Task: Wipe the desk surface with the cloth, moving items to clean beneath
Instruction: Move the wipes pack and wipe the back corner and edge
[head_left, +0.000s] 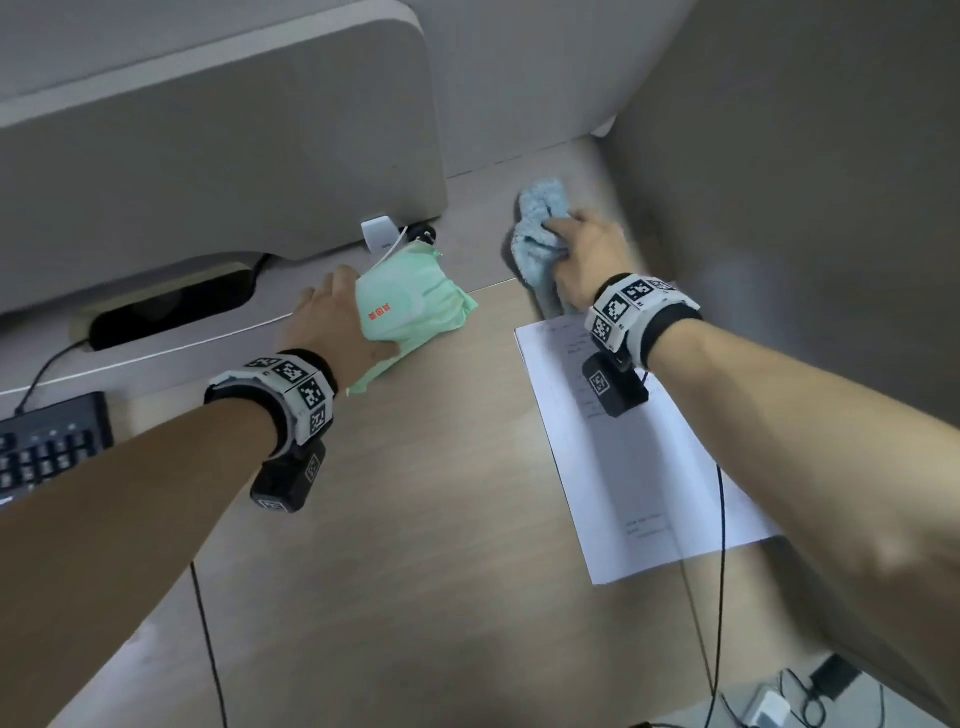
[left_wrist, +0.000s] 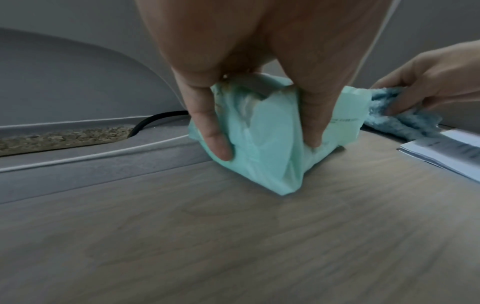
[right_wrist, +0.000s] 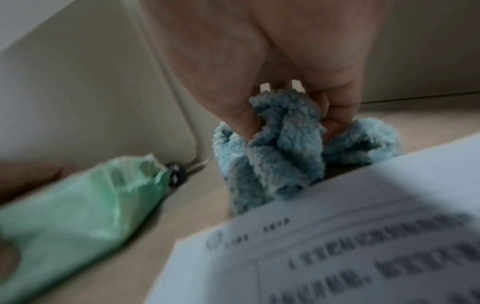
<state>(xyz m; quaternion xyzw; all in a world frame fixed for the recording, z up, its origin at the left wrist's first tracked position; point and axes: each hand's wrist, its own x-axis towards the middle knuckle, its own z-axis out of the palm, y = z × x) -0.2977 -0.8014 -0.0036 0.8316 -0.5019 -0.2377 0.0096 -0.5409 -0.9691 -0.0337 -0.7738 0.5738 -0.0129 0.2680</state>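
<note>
paper (head_left: 639, 447) lower right, lies just beside wipe path | left hand (head_left: 332, 317) grips green pack (head_left: 415, 306) mid-frame: lift clear, don't drag | right hand (head_left: 587, 254) clenches cloth (head_left: 537, 234) upper right on desk (head_left: 415, 519): sweep freed spot | keys (head_left: 423, 235), keyboard (head_left: 47, 441) left.

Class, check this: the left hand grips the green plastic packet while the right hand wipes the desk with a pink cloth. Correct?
Not quite: the fluffy cloth in the right hand is light blue, as the right wrist view shows. The left hand does grip the green plastic packet.
</note>
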